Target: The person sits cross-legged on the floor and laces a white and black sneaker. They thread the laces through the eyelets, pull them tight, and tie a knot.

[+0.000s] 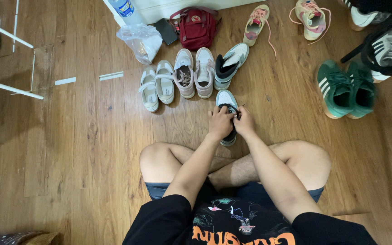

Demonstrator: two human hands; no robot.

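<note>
I sit cross-legged on a wooden floor. A light blue and black sneaker (225,99) lies on the floor just in front of my shins, toe pointing away. My left hand (220,122) rests on its left side and grips the black top. Beside it, my right hand (244,120) pinches the black laces or tongue, fingers closed. Both hands cover the shoe's middle and heel. Its matching sneaker (230,65) lies tilted a little farther away.
Beyond it, a row of white strap shoes (156,84) and pinkish-white sneakers (194,72). Green sneakers (346,88) at right. Pink-laced shoes (256,23), a red backpack (196,27), a plastic bag (142,41) and a phone (166,31) lie near the wall. White rack legs (10,88) at left.
</note>
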